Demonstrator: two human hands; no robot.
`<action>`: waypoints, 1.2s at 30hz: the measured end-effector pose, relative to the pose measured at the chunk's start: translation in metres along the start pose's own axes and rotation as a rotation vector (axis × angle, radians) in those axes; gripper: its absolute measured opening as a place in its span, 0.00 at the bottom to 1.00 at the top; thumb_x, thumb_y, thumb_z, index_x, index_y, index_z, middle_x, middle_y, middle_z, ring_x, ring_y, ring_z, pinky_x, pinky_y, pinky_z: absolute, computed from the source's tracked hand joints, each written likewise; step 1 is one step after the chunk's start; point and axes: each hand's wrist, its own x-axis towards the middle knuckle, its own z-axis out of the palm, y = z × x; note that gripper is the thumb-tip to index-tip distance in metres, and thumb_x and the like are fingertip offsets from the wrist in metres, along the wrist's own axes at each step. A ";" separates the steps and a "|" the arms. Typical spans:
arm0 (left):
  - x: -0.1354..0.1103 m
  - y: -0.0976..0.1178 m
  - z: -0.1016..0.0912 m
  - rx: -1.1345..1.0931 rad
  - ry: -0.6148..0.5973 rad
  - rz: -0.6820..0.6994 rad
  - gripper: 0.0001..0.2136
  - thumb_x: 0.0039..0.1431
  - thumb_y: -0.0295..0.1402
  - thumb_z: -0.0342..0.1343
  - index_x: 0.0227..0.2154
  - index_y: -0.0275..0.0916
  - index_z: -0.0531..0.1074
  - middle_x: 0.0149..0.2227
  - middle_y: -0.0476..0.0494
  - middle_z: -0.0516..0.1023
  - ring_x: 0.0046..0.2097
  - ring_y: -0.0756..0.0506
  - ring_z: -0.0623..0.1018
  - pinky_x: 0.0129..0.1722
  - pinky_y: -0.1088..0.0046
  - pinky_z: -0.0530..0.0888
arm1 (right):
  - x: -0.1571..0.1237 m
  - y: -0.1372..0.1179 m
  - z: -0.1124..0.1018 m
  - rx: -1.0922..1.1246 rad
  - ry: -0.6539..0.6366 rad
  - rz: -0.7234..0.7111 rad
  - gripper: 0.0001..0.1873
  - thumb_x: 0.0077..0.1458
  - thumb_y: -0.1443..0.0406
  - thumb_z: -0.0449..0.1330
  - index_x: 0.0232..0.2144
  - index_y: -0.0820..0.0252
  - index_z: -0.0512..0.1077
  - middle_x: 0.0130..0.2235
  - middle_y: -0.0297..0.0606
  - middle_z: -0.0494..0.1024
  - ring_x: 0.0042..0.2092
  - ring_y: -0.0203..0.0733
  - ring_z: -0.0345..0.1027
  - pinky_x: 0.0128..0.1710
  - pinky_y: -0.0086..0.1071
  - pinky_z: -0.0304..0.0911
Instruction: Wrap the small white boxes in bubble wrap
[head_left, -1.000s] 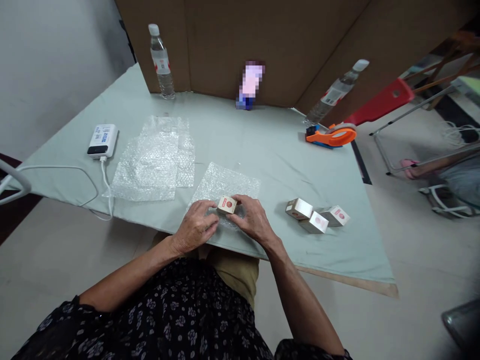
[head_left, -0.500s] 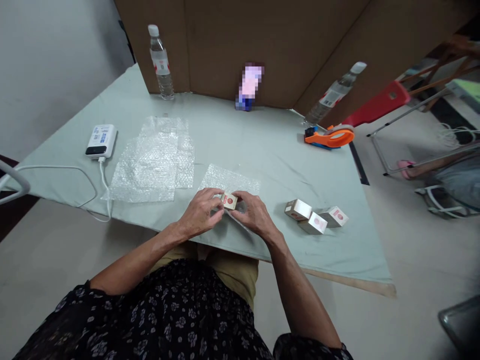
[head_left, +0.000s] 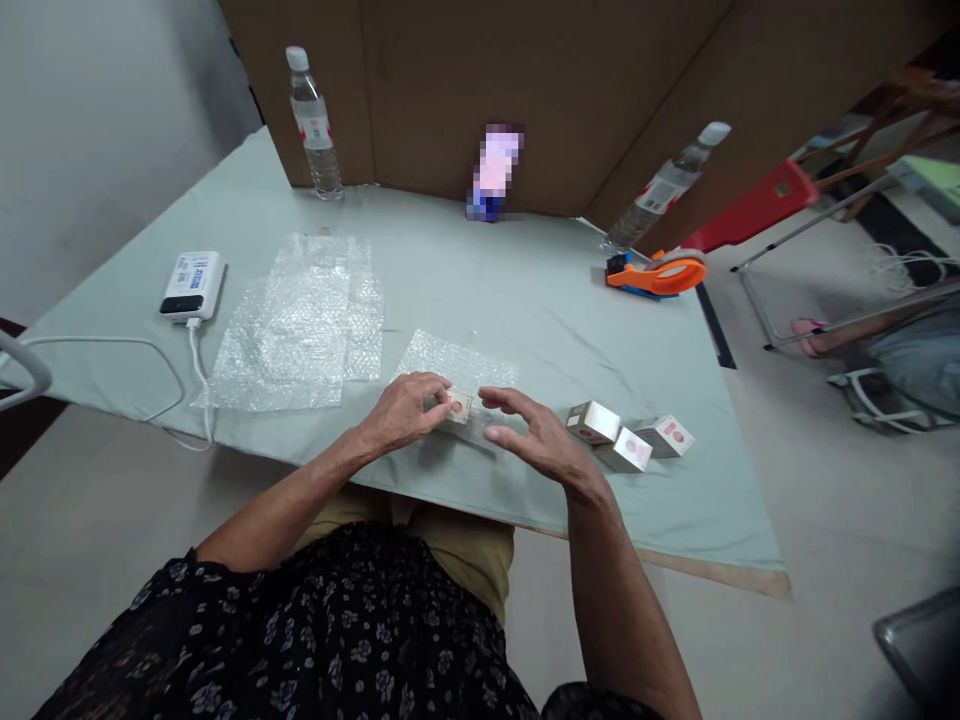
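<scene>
My left hand (head_left: 407,410) grips a small cream-coloured carton (head_left: 461,405) with a red mark between thumb and fingers. Beneath the carton lies a sheet of bubble wrap (head_left: 450,356), flat on the table near its front edge. My right hand (head_left: 541,438) hovers just right of the carton, thumb and fingers apart, holding nothing. Close beyond that hand stand three similar small cartons (head_left: 626,450) in a loose cluster.
More bubble wrap sheets (head_left: 304,320) lie overlapped at left, beside a white power bank (head_left: 193,285) with a cable. An orange tape dispenser (head_left: 656,275) sits back right. Two water bottles (head_left: 316,140) and a blurred phone (head_left: 495,170) stand before a cardboard screen (head_left: 427,90).
My right hand has let go of the carton and moved right, its fingers opening. The left hand keeps hold of the carton over the bubble wrap. The view has shifted slightly.
</scene>
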 end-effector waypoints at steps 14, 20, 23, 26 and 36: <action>0.006 -0.007 0.002 -0.202 -0.044 -0.114 0.05 0.53 0.31 0.57 0.25 0.38 0.76 0.34 0.47 0.81 0.37 0.48 0.77 0.34 0.74 0.68 | 0.005 0.014 0.046 0.218 0.238 0.060 0.10 0.55 0.60 0.60 0.25 0.57 0.70 0.41 0.41 0.81 0.41 0.42 0.74 0.44 0.36 0.67; 0.014 -0.004 -0.003 -0.135 -0.102 -0.146 0.06 0.51 0.33 0.61 0.24 0.37 0.74 0.28 0.49 0.77 0.33 0.49 0.74 0.33 0.73 0.67 | 0.010 0.017 0.038 0.049 0.244 0.081 0.10 0.59 0.59 0.58 0.29 0.56 0.72 0.34 0.36 0.81 0.36 0.42 0.73 0.39 0.35 0.66; 0.017 -0.003 -0.006 -0.156 -0.139 -0.140 0.06 0.51 0.32 0.61 0.22 0.37 0.73 0.27 0.49 0.76 0.32 0.49 0.73 0.32 0.74 0.66 | 0.000 0.002 0.034 -0.278 0.441 0.024 0.09 0.63 0.61 0.56 0.32 0.56 0.73 0.35 0.38 0.80 0.39 0.45 0.72 0.42 0.39 0.64; 0.022 -0.005 -0.007 -0.136 -0.185 -0.128 0.04 0.50 0.30 0.59 0.22 0.37 0.73 0.27 0.49 0.76 0.31 0.49 0.73 0.33 0.74 0.67 | -0.010 -0.018 0.042 -0.530 0.430 -0.147 0.10 0.66 0.64 0.53 0.38 0.56 0.74 0.41 0.42 0.80 0.44 0.47 0.70 0.45 0.40 0.61; -0.006 -0.015 -0.024 0.012 -0.063 -0.145 0.19 0.53 0.34 0.57 0.49 0.40 0.72 0.41 0.43 0.79 0.43 0.43 0.78 0.44 0.65 0.75 | -0.007 -0.032 0.064 -0.843 0.173 -0.203 0.12 0.66 0.68 0.51 0.48 0.58 0.71 0.45 0.43 0.77 0.44 0.47 0.65 0.49 0.43 0.52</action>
